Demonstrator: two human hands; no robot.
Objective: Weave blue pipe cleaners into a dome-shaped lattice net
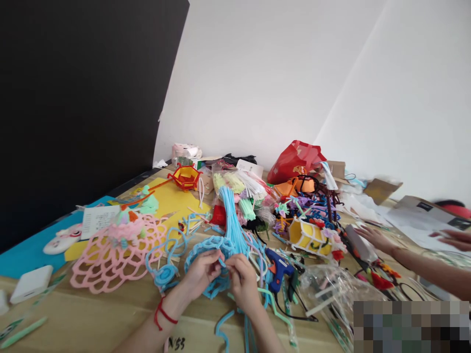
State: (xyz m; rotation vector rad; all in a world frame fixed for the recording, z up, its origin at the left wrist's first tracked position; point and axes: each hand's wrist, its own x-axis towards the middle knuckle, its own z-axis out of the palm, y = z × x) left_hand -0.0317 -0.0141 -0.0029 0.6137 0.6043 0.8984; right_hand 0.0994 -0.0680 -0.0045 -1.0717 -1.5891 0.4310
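My left hand (pixel 201 272) and my right hand (pixel 241 278) meet over a light blue pipe-cleaner lattice (pixel 206 247) on the wooden table (pixel 91 318). Both hands have their fingers pinched together on a strand of the light blue lattice between them. A long bundle of light blue pipe cleaners (pixel 231 215) runs back from the lattice. A red cord circles my left wrist.
A pink pipe-cleaner lattice (pixel 110 255) lies to the left, a blue glue gun (pixel 278 269) just right of my hands. Piles of coloured pipe cleaners, a yellow-white basket (pixel 309 238), a red bag (pixel 296 159). Another person's hands (pixel 375 238) reach in from the right.
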